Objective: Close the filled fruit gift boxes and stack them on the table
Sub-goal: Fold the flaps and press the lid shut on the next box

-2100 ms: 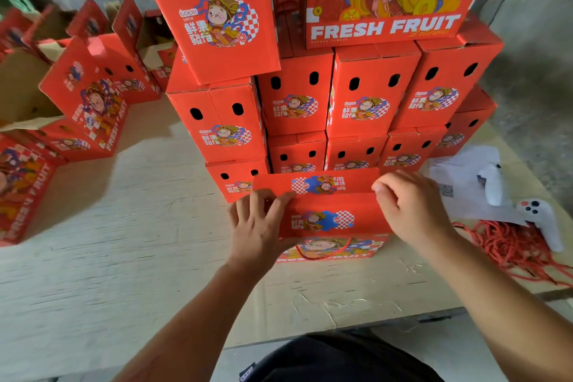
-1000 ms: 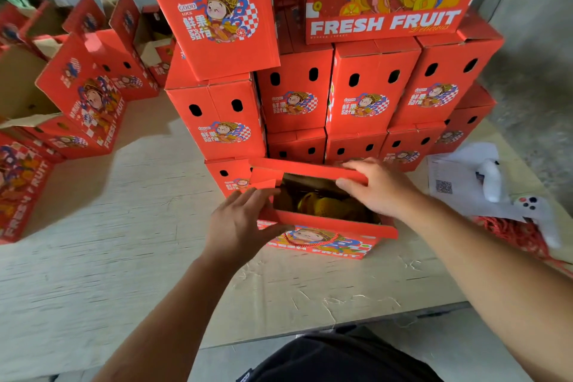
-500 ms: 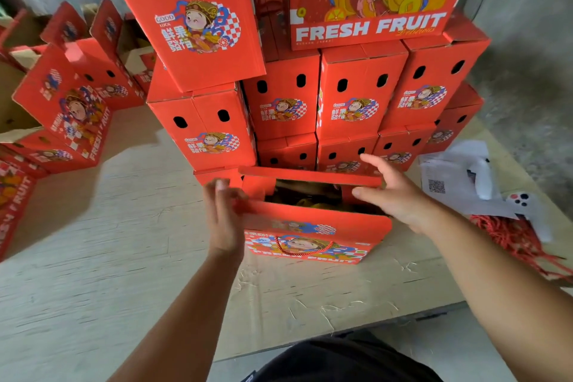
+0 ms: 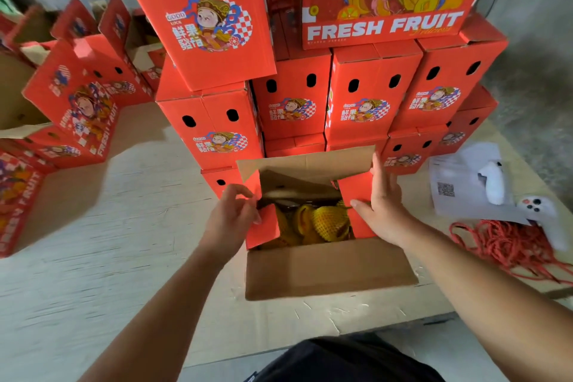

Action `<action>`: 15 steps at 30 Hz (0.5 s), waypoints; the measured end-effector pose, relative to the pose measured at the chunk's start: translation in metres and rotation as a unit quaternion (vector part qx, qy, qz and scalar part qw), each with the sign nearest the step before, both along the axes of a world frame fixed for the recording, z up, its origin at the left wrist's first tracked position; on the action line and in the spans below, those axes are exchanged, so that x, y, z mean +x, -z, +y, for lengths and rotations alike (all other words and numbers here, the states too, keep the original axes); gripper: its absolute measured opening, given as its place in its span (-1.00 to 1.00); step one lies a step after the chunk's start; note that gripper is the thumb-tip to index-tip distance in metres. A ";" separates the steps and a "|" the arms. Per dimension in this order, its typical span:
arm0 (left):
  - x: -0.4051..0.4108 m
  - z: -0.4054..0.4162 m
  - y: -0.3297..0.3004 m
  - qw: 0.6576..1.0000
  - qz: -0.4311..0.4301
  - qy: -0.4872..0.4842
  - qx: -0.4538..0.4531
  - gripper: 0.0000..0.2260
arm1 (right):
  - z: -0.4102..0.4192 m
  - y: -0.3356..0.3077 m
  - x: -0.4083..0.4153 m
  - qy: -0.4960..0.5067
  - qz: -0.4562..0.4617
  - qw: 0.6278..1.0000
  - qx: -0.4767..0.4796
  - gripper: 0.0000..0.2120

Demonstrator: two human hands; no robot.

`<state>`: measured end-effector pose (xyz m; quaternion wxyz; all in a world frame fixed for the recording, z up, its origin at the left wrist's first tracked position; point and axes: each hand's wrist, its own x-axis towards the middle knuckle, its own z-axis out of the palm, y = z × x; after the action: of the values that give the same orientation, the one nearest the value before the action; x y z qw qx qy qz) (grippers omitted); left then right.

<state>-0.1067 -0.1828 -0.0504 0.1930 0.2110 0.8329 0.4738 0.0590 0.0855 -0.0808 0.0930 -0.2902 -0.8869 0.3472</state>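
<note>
Table (image 4: 102, 257): pale boards, fills lower half of frame.

Stack of closed boxes (image 4: 366, 96): red, several tiers, centre to upper right, printed ends toward camera. More red boxes, open (image 4: 77, 93), at left edge.

Open gift box (image 4: 310, 220): on the table at centre frame, touching the foot of the stack. Both long flaps splayed, brown insides showing, one toward the stack, one toward the person. Two short red side flaps partly folded inward. Yellow fruit in mesh sleeves (image 4: 322, 223) visible inside.

Left hand (image 4: 231, 220): fingers curled, pinching the left side flap at its upper edge. Right hand (image 4: 384, 208): fingers straight and together, flat against the right side flap.

Right of frame: red cord pile (image 4: 508, 245), white sheet with QR code (image 4: 459, 189), white handheld device (image 4: 539, 214).

Step in hand, by my reading: tucking side flaps in over the fruit. Next move likely needs both side flaps pressed flat, then long flaps brought over. Box not yet closed or stacked.
</note>
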 end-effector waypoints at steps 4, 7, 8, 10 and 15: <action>0.023 0.027 0.028 0.981 0.166 -0.075 -0.072 -0.76 | -0.001 0.010 0.002 0.009 0.031 0.998 0.057 0.14; 0.027 0.034 0.041 0.981 0.152 -0.091 -0.078 -0.39 | -0.001 0.013 0.004 0.034 0.054 0.998 -0.003 0.12; 0.024 0.034 0.043 0.982 0.157 -0.085 -0.062 -0.29 | -0.001 0.012 0.005 0.046 0.074 0.996 -0.030 0.04; 0.020 0.030 0.045 0.983 0.171 -0.061 -0.003 -0.23 | 0.000 0.008 0.006 0.066 0.127 0.986 -0.080 -0.28; 0.024 0.021 0.047 0.975 0.078 -0.090 0.189 -0.45 | -0.002 0.008 0.007 0.084 0.198 0.970 -0.112 -0.66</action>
<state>-0.0824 -0.1623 -0.0979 0.0404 0.2046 0.7564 0.6200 0.0662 0.0838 -0.0883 0.2621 -0.2979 -0.7788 0.4859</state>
